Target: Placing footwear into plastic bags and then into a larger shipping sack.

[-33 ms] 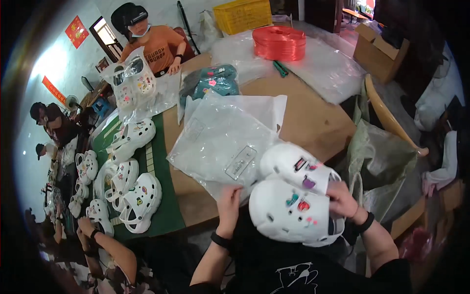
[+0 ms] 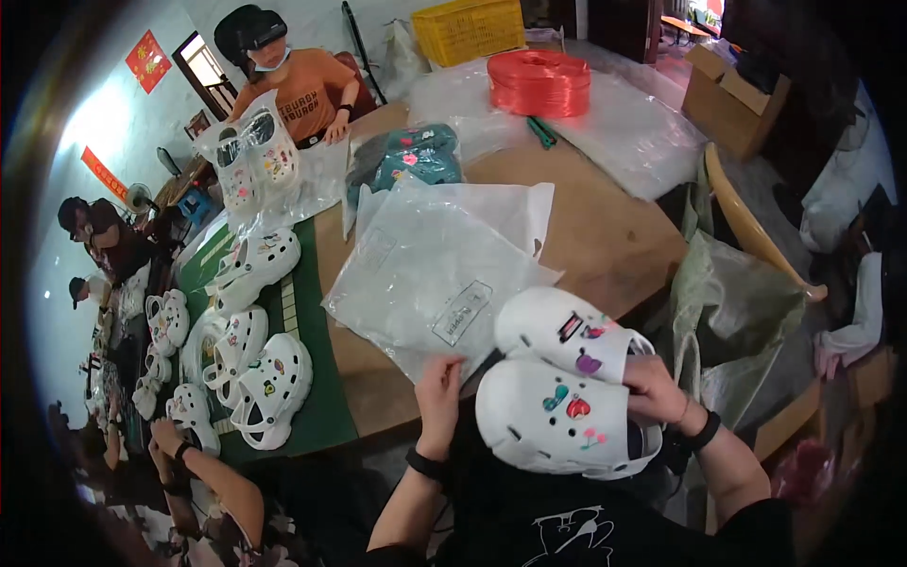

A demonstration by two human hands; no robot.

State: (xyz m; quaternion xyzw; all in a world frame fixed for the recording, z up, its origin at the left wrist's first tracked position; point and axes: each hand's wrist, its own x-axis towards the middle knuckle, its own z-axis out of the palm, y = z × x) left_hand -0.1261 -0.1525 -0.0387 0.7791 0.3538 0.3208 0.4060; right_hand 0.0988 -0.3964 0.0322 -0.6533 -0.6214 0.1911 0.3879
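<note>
My right hand (image 2: 654, 387) grips a pair of white clogs by their heel openings, its fingers partly hidden inside. The far clog (image 2: 539, 326) and the near clog (image 2: 510, 416) lie side by side, toes pointing left, with colourful charms on top. They are held over my lap at the table's edge. A clear plastic bag (image 2: 397, 293) with a printed box lies flat on the table, the clogs' toes close to its right corner. At its near edge, my left hand (image 2: 439, 392) is closed with thumb and fingers pinching the plastic.
More white clogs (image 2: 269, 392) stand on a green mat (image 2: 331, 397) to the left. Beyond the bag are bagged teal clogs (image 2: 406, 161), a red twine roll (image 2: 539, 83) and plastic sheets (image 2: 642, 142). A person in orange (image 2: 316, 99) sits across, beside bagged white clogs (image 2: 241, 170).
The pair of clogs in my right hand has shifted slightly left and tipped, showing more of the charms. My left hand stays at the bag's edge.
</note>
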